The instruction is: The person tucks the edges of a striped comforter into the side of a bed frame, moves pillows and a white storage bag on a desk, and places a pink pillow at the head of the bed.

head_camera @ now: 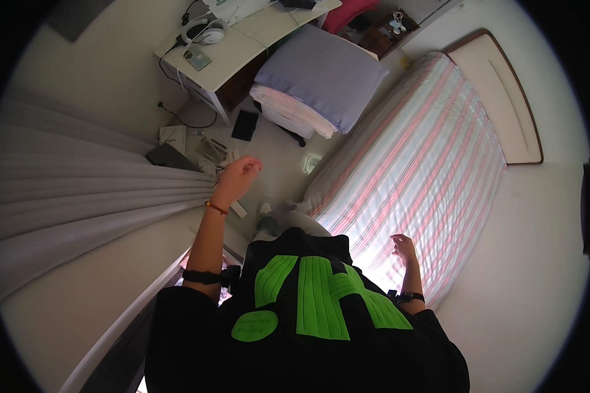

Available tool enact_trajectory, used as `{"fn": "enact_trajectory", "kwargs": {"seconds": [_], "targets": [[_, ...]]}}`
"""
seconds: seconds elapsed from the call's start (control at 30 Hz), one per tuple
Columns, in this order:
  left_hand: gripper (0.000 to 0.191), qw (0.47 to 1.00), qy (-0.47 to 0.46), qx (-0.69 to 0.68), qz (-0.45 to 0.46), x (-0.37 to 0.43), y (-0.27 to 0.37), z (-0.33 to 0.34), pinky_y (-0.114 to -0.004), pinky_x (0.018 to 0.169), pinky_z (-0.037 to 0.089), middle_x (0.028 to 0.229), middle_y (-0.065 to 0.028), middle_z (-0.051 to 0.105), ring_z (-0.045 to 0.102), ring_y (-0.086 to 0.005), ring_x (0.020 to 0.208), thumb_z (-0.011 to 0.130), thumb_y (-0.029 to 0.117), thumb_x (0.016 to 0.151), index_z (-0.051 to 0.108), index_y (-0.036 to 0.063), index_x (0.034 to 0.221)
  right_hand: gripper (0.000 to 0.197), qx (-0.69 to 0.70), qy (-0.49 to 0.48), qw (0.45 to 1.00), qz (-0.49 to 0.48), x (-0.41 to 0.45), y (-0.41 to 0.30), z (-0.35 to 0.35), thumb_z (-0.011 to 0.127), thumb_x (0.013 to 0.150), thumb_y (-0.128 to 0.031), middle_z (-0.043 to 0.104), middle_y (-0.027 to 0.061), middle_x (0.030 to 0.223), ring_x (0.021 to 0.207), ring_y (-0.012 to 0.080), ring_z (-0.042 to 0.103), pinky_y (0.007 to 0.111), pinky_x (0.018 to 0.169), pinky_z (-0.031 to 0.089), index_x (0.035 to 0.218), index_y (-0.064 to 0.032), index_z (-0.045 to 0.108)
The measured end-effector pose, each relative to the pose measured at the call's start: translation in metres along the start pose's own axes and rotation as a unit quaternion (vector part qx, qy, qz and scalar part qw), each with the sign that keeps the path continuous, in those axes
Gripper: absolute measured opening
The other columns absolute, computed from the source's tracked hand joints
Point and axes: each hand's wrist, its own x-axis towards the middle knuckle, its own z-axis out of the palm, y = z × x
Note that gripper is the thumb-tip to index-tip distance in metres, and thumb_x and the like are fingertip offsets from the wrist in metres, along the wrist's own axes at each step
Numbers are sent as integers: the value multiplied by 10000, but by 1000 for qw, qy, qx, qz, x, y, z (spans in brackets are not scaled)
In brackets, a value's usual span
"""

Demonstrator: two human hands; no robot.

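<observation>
My left hand (238,177) hangs in the air with its fingers loosely curled and nothing visible in it. A red bracelet (216,208) circles that wrist. Behind and below it, small items lie on the floor beside the grey curtain (128,172). My right hand (404,248) is held over the near part of the bed (398,162), fingers bent and a little apart, with no object seen in it. Pink, white and pale blue stripes run along the bed's cover. Black straps go round both my arms.
Ahead, a chair carries a folded grey-blue cloth (319,73) over pinkish bedding (292,108). A white desk (241,54) at the back left holds headphones (206,33), a phone (197,58) and cables. A black flat object (245,125) and a cord (189,125) lie on the floor.
</observation>
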Motion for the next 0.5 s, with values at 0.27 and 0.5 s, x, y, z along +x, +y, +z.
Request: {"fn": "enact_trajectory", "kwargs": {"seconds": [0.27, 0.5], "targets": [[256, 992, -86, -7, -88, 67, -71, 48, -294, 774, 507, 1002, -95, 688, 652, -167, 844, 545, 154, 951, 619, -10, 1133, 279, 9, 17, 999, -48, 39, -37, 11, 571, 884, -227, 589, 84, 646, 499, 179, 549, 322, 502, 505, 921, 16, 702], [284, 970, -197, 84, -119, 186, -68, 104, -285, 736, 508, 918, -94, 696, 643, -158, 776, 563, 158, 927, 618, -4, 1154, 231, 91, 55, 994, -32, 111, -47, -7, 590, 865, -208, 531, 34, 615, 540, 137, 535, 316, 499, 498, 888, 0, 689]]}}
